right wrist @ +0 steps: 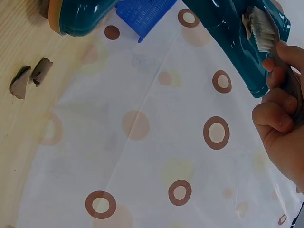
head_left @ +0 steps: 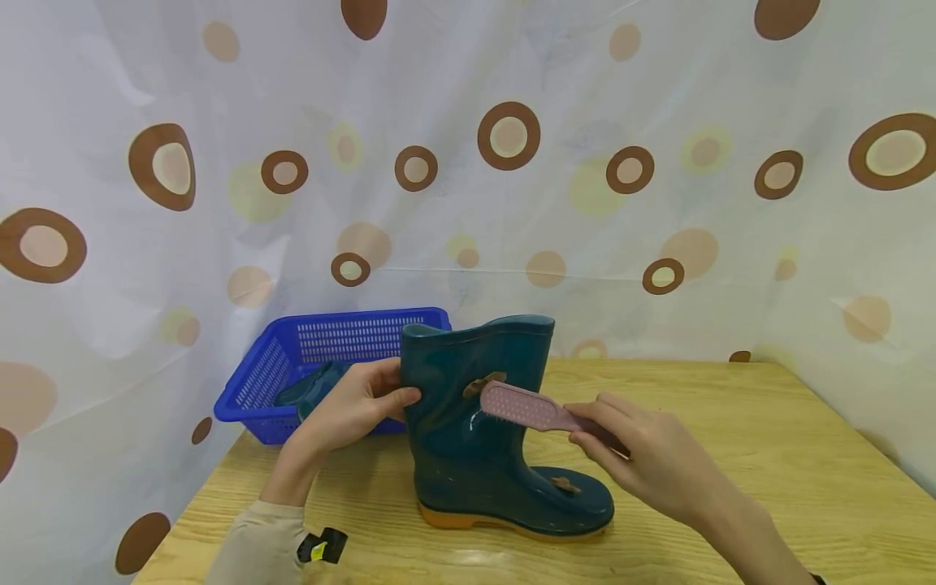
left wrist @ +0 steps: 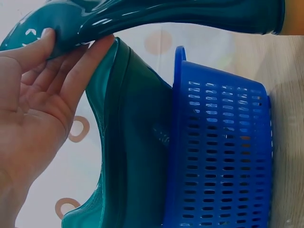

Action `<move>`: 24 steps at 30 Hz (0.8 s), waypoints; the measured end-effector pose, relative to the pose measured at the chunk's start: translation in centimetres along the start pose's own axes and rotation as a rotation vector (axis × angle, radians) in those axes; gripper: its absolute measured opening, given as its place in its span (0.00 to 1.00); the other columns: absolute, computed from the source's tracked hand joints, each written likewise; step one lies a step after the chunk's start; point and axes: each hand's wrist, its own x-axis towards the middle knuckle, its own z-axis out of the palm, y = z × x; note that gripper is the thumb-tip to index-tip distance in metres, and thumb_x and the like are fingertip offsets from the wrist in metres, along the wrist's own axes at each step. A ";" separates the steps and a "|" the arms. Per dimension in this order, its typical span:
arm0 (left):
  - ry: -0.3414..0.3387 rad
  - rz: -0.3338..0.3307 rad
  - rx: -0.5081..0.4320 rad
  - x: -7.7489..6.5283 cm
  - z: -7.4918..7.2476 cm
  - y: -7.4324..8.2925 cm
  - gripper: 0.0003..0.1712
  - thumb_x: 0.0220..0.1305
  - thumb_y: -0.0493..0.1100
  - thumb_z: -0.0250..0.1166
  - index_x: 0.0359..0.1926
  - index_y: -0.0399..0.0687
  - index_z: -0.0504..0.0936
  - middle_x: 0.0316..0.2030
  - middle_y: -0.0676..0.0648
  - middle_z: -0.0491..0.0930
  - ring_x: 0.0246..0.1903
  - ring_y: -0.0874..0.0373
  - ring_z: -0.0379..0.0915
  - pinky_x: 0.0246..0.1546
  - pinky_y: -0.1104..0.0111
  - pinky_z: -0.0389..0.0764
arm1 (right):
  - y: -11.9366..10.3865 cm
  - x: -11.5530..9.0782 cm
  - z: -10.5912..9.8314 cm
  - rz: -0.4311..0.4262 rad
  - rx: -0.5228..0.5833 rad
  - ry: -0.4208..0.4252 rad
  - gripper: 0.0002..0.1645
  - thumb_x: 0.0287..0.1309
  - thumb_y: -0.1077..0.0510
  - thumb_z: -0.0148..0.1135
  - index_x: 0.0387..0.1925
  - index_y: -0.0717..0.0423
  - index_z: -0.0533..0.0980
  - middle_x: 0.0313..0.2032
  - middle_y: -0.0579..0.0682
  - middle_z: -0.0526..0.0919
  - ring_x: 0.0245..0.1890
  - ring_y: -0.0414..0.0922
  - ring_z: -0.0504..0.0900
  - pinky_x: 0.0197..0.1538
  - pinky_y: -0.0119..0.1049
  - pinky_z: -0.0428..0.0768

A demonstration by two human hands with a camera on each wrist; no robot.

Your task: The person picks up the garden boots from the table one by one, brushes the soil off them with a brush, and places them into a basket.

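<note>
A dark teal rubber boot (head_left: 468, 439) with a yellow-orange sole stands upright on the table. My left hand (head_left: 366, 402) holds the rear of its shaft near the top, thumb on the near side. With curled fingers, my right hand (head_left: 651, 455) grips the handle of a pink brush (head_left: 519, 406). The brush head lies at a brown patch (head_left: 484, 384) on the shaft; its pale bristles (right wrist: 262, 29) face the boot in the right wrist view. Another brown patch (head_left: 565, 485) sits on the boot's toe.
Behind my left hand stands a blue perforated basket (head_left: 292, 333) with another teal boot (head_left: 314, 394) in it. In the right wrist view, brown pieces (right wrist: 41, 71) lie on the wooden table (head_left: 695, 422). A white curtain with brown circles (head_left: 556, 211) hangs behind.
</note>
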 end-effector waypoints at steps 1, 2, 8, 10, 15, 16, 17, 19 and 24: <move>0.003 -0.001 0.003 0.0 0.0 0.0 0.21 0.71 0.42 0.61 0.62 0.46 0.76 0.50 0.40 0.84 0.44 0.53 0.85 0.41 0.65 0.87 | 0.0 0.0 -0.1 -0.005 0.015 0.008 0.14 0.57 0.60 0.71 0.46 0.52 0.82 0.30 0.35 0.75 0.22 0.23 0.67 0.24 0.13 0.66; 0.008 -0.004 0.007 0.0 0.0 -0.1 0.21 0.71 0.42 0.61 0.62 0.46 0.76 0.50 0.40 0.84 0.44 0.53 0.85 0.41 0.65 0.87 | 0.0 0.1 -0.2 -0.007 0.029 0.017 0.14 0.57 0.60 0.71 0.46 0.53 0.81 0.30 0.35 0.76 0.22 0.23 0.68 0.23 0.13 0.66; 0.029 -0.017 0.021 0.1 0.0 -0.2 0.20 0.71 0.41 0.61 0.61 0.46 0.76 0.50 0.41 0.84 0.45 0.52 0.84 0.41 0.66 0.87 | -0.1 1.0 -0.7 -0.021 -0.028 0.059 0.15 0.58 0.60 0.70 0.47 0.52 0.81 0.31 0.37 0.77 0.22 0.27 0.69 0.25 0.17 0.69; 0.022 -0.016 0.028 0.2 0.1 -0.2 0.19 0.72 0.41 0.60 0.61 0.45 0.76 0.50 0.40 0.84 0.45 0.52 0.84 0.41 0.66 0.87 | -0.1 1.4 -0.6 -0.031 -0.055 0.068 0.13 0.60 0.58 0.69 0.47 0.53 0.81 0.31 0.38 0.77 0.22 0.28 0.67 0.25 0.17 0.68; 0.006 -0.002 0.060 0.3 0.1 -0.3 0.18 0.73 0.41 0.58 0.61 0.45 0.75 0.50 0.41 0.84 0.46 0.52 0.84 0.42 0.67 0.86 | -0.1 2.4 -0.3 -0.056 -0.086 0.081 0.21 0.72 0.43 0.52 0.47 0.53 0.81 0.30 0.39 0.76 0.22 0.28 0.66 0.24 0.18 0.66; 0.006 0.001 0.065 0.3 0.1 -0.3 0.17 0.73 0.41 0.58 0.60 0.45 0.76 0.50 0.41 0.84 0.46 0.52 0.84 0.42 0.68 0.86 | -0.1 2.5 -0.2 -0.064 -0.088 0.086 0.24 0.73 0.41 0.49 0.47 0.53 0.81 0.30 0.39 0.77 0.22 0.28 0.66 0.24 0.18 0.66; 0.006 0.002 0.067 0.3 0.1 -0.3 0.17 0.73 0.41 0.58 0.60 0.45 0.76 0.50 0.41 0.84 0.46 0.53 0.84 0.42 0.68 0.86 | 0.0 2.6 -0.2 -0.068 -0.090 0.088 0.26 0.73 0.39 0.45 0.47 0.53 0.82 0.30 0.39 0.77 0.22 0.28 0.66 0.24 0.18 0.66; 0.008 0.007 0.067 0.2 0.0 -0.3 0.17 0.73 0.41 0.58 0.60 0.45 0.76 0.50 0.41 0.84 0.46 0.53 0.84 0.42 0.68 0.86 | 0.1 2.8 0.0 -0.087 -0.087 0.096 0.26 0.73 0.40 0.46 0.47 0.53 0.82 0.31 0.40 0.77 0.22 0.27 0.66 0.23 0.18 0.66; 0.009 0.008 0.061 0.2 0.1 -0.2 0.18 0.72 0.41 0.59 0.60 0.45 0.76 0.49 0.41 0.84 0.46 0.52 0.84 0.42 0.67 0.86 | 0.5 2.7 0.3 -0.107 -0.083 0.086 0.20 0.72 0.44 0.53 0.47 0.54 0.82 0.31 0.41 0.78 0.22 0.27 0.67 0.23 0.18 0.67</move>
